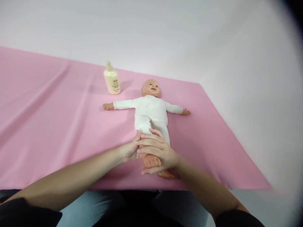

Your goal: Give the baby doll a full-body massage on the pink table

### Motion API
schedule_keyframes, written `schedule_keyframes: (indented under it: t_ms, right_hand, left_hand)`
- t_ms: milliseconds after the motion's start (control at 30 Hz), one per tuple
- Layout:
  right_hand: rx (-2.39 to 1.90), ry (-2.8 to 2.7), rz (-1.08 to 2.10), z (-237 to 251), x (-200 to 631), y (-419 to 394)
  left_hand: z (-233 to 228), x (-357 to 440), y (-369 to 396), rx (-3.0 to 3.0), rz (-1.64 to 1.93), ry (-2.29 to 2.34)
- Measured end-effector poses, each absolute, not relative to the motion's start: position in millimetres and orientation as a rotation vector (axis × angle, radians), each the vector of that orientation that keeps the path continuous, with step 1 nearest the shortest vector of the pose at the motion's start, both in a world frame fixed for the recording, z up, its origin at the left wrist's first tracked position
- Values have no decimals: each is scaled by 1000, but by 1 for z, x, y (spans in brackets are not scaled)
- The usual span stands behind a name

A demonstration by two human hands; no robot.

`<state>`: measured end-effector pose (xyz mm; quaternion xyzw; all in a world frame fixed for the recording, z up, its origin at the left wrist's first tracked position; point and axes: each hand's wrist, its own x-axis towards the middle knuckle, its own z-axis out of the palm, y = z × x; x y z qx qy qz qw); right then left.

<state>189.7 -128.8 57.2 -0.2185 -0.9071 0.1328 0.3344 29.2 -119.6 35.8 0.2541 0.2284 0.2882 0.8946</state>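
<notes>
A baby doll (151, 108) in a white suit lies on its back, head away from me and arms spread wide. Around its lower leg on the left side are both my hands. My left hand (131, 151) grips that leg from the left, thumb up along it and the other fingers mostly hidden behind. Across the front of the same leg, my right hand (161, 150) wraps its fingers just above the doll's foot (151, 161), with the thumb below the foot. The doll's other foot (166, 174) rests lower, partly behind my right hand.
A cream pump bottle (112, 78) stands upright beyond the doll's arm on the left. Pink cloth (59, 126) with a few folds covers the table, whose right edge slants toward me. My legs (90, 206) are below the near edge.
</notes>
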Motion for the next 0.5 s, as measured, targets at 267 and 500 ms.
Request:
schedule_keyframes:
  t_ms: [267,500]
  right_hand:
    - [-534,-2067,642,66,186,-135]
    - [-433,-1750,1088,72,188,-130]
  left_hand:
    - [32,39,-123,357,615,190]
    - [31,29,-118,590,567,200]
